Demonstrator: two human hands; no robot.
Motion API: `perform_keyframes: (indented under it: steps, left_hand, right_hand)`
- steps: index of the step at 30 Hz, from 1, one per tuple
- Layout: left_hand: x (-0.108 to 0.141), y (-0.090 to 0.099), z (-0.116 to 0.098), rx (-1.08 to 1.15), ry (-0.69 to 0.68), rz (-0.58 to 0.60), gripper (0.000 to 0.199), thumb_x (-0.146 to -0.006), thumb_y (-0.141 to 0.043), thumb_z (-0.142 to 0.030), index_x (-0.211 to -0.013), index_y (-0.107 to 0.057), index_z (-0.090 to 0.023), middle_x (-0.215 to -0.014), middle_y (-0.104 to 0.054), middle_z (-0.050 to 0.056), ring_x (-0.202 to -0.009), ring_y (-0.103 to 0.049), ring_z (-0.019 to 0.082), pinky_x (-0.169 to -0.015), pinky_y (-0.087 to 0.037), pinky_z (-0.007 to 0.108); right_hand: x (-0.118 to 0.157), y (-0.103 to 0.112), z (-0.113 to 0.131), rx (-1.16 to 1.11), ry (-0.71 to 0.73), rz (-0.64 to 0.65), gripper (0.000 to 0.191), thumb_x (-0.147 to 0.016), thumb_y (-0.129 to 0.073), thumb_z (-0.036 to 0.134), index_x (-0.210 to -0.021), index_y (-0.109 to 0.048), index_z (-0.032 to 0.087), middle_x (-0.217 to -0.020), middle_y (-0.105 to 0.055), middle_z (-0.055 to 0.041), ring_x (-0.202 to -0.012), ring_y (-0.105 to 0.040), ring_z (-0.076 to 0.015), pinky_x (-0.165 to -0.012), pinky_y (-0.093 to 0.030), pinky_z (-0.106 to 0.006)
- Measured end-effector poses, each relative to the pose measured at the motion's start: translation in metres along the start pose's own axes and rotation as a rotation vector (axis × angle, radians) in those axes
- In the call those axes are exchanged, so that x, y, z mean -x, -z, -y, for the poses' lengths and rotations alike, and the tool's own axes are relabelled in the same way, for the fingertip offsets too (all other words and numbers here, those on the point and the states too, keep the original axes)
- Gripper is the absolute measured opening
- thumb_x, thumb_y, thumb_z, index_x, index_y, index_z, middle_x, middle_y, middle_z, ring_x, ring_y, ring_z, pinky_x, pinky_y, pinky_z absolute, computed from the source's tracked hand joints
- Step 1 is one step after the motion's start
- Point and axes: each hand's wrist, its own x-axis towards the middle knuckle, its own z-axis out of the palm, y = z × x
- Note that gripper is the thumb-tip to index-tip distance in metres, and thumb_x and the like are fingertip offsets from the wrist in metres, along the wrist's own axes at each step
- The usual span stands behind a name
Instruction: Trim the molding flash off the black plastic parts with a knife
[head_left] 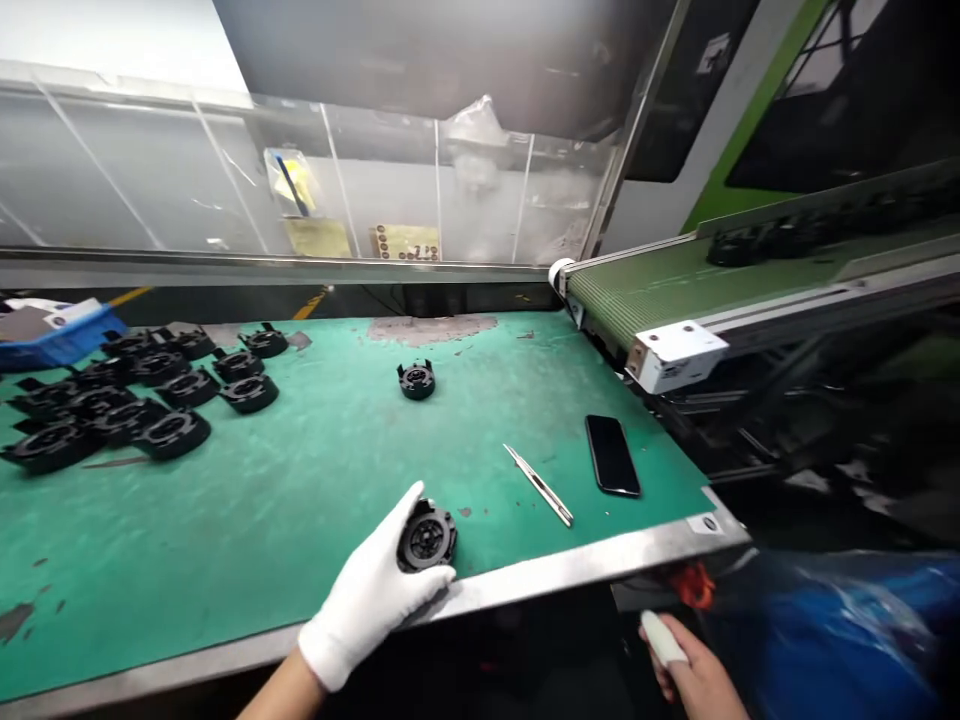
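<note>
My left hand point(379, 585), in a white glove, grips a round black plastic part point(427, 538) at the front edge of the green-topped table point(330, 460). Its thumb and fingers reach round the part's sides, and the round face with a central hub is turned up. My right hand point(694, 665) is low at the right, beyond the table edge, with a pale finger cover on one digit. Its other fingers are curled and partly hidden, so whatever they hold cannot be made out. Another black part point(417, 380) stands alone farther back on the table.
Several similar black parts point(172, 432) crowd the left side, near a blue bin point(60, 345). A slim metal knife-like tool point(541, 487) and a phone point(613, 456) lie at the right. A green conveyor point(645, 290) carrying black parts rises beyond the table's right edge.
</note>
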Motion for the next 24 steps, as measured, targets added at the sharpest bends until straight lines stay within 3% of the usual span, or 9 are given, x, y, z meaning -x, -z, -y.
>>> perform_keyframes:
  steps: [3,6,10,12,14,16,19,22,24]
  left_hand:
    - [0.014,-0.003,0.006,0.025,-0.001,-0.043,0.094,-0.076,-0.070,-0.041,-0.155,-0.020,-0.030,-0.150,-0.047,0.003,-0.137,-0.048,0.026,-0.117,-0.039,0.042]
    - [0.021,-0.005,0.008,0.040,0.001,-0.096,0.094,-0.078,-0.070,-0.048,-0.155,-0.019,-0.033,-0.149,-0.048,0.002,-0.136,-0.049,0.027,-0.117,-0.039,0.043]
    - [0.024,-0.004,0.009,0.065,0.020,-0.118,0.092,-0.079,-0.070,-0.048,-0.155,-0.019,-0.034,-0.148,-0.049,0.002,-0.135,-0.050,0.027,-0.117,-0.040,0.043]
    - [0.019,-0.003,0.007,0.066,-0.005,-0.138,0.093,-0.079,-0.071,-0.047,-0.155,-0.019,-0.032,-0.150,-0.047,0.003,-0.136,-0.049,0.027,-0.118,-0.038,0.042]
    - [0.009,-0.004,0.005,0.070,-0.033,-0.163,0.093,-0.079,-0.071,-0.045,-0.155,-0.020,-0.030,-0.152,-0.045,0.004,-0.139,-0.046,0.026,-0.119,-0.037,0.041]
    - [-0.004,-0.007,0.002,0.078,-0.043,-0.155,0.095,-0.078,-0.073,-0.042,-0.156,-0.019,-0.029,-0.153,-0.043,0.004,-0.140,-0.044,0.025,-0.120,-0.036,0.040]
    - [-0.021,-0.016,-0.002,0.072,-0.050,-0.086,0.099,-0.075,-0.077,-0.038,-0.155,-0.022,-0.026,-0.156,-0.040,0.005,-0.143,-0.041,0.024,-0.121,-0.034,0.039]
    - [-0.028,-0.023,-0.002,0.050,-0.069,-0.054,0.099,-0.074,-0.078,-0.041,-0.155,-0.023,-0.022,-0.158,-0.036,0.007,-0.145,-0.037,0.024,-0.122,-0.031,0.039]
    - [-0.029,-0.025,0.000,0.038,-0.069,-0.048,0.099,-0.075,-0.078,-0.044,-0.155,-0.024,-0.023,-0.158,-0.036,0.007,-0.145,-0.036,0.024,-0.122,-0.031,0.040]
  right_hand:
    - [-0.025,0.010,0.023,-0.160,0.091,0.231,0.039,-0.096,-0.044,0.047,-0.077,-0.064,0.020,-0.066,-0.062,-0.0006,-0.061,-0.061,-0.0172,-0.055,-0.050,-0.026]
    - [-0.057,0.007,0.058,-0.143,0.172,0.238,0.041,-0.098,-0.042,0.047,-0.072,-0.056,0.019,-0.067,-0.055,0.0011,-0.064,-0.053,-0.0142,-0.061,-0.044,-0.025]
    - [-0.089,-0.019,0.087,-0.061,0.235,0.248,0.040,-0.100,-0.041,0.047,-0.075,-0.056,0.021,-0.069,-0.053,0.0018,-0.066,-0.052,-0.0132,-0.063,-0.041,-0.024]
    - [-0.105,-0.037,0.089,0.000,0.261,0.253,0.033,-0.100,-0.042,0.046,-0.087,-0.061,0.022,-0.080,-0.060,-0.0008,-0.075,-0.057,-0.0155,-0.069,-0.044,-0.026]
    - [-0.123,-0.054,0.086,0.073,0.287,0.258,0.027,-0.097,-0.048,0.039,-0.110,-0.063,0.021,-0.099,-0.064,-0.0064,-0.091,-0.060,-0.0208,-0.080,-0.047,-0.031]
    - [-0.139,-0.070,0.081,0.143,0.313,0.288,0.039,-0.091,-0.050,0.025,-0.129,-0.057,0.018,-0.111,-0.063,-0.0120,-0.101,-0.060,-0.0258,-0.088,-0.047,-0.037]
    - [-0.151,-0.085,0.071,0.208,0.342,0.362,0.045,-0.084,-0.046,0.010,-0.126,-0.060,0.017,-0.103,-0.064,-0.0128,-0.096,-0.061,-0.0269,-0.086,-0.048,-0.040]
    - [-0.147,-0.086,0.062,0.215,0.356,0.397,0.033,-0.089,-0.043,0.014,-0.114,-0.064,0.018,-0.104,-0.062,-0.0124,-0.094,-0.061,-0.0264,-0.084,-0.049,-0.040]
    - [-0.139,-0.080,0.059,0.191,0.352,0.391,0.031,-0.094,-0.040,0.019,-0.119,-0.059,0.019,-0.114,-0.060,-0.0132,-0.099,-0.062,-0.0249,-0.085,-0.050,-0.038]
